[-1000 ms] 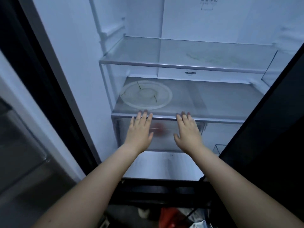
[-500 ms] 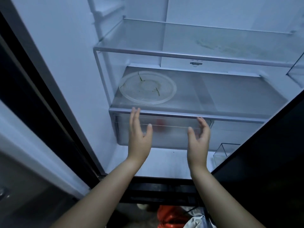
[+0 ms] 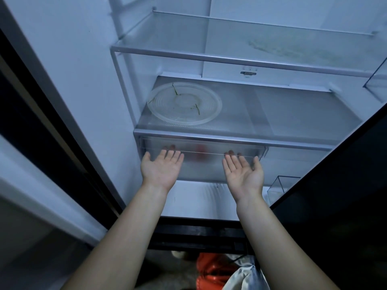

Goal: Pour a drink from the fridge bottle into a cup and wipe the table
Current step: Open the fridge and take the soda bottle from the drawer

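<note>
I face an open fridge. Under the lower glass shelf (image 3: 293, 144) sits a frosted plastic drawer (image 3: 201, 168). A blurred red shape (image 3: 200, 154) shows through its front; I cannot tell what it is. No bottle or cup is plainly in view. My left hand (image 3: 161, 169) is palm up at the drawer's left front, its fingers hooked behind the front lip, fingertips visible through the plastic. My right hand (image 3: 243, 175) does the same at the drawer's right front, thumb out to the side.
A round clear glass plate (image 3: 184, 103) with green scraps lies on the lower shelf. The upper glass shelf (image 3: 230, 59) is stained. The dark right door (image 3: 335, 195) with a clear bin (image 3: 279, 185) stands close. A red bag (image 3: 211, 268) lies on the floor.
Both hands have turned from palm down on the shelf's front edge to palm up, dropped lower, and slipped their fingers behind the drawer's front lip. The view has moved closer.
</note>
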Demonstrator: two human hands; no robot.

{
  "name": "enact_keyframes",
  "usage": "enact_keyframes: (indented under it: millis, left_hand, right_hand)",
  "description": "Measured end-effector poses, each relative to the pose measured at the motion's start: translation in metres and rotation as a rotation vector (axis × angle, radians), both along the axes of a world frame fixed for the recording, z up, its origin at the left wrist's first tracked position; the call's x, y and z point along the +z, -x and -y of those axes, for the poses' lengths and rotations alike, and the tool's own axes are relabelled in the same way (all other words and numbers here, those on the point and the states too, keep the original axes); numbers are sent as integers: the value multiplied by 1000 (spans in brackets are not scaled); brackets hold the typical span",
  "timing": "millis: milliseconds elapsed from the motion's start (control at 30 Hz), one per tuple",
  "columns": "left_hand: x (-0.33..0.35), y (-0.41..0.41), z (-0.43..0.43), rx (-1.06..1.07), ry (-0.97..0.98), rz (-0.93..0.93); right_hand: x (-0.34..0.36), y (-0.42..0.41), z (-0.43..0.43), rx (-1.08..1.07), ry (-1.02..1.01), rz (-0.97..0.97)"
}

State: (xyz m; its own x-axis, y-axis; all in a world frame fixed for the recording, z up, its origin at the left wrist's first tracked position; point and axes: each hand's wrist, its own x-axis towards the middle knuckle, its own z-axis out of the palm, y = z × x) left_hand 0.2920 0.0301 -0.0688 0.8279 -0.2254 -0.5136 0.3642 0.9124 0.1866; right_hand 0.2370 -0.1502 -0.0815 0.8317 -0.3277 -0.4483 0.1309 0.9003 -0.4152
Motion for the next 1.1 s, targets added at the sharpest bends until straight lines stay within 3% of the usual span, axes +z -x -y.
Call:
enact_keyframes:
  millis: [1100]
  left_hand:
    - [10, 144, -36, -9, -18, 19]
  right_hand:
    - [6, 143, -29, 68, -6, -1]
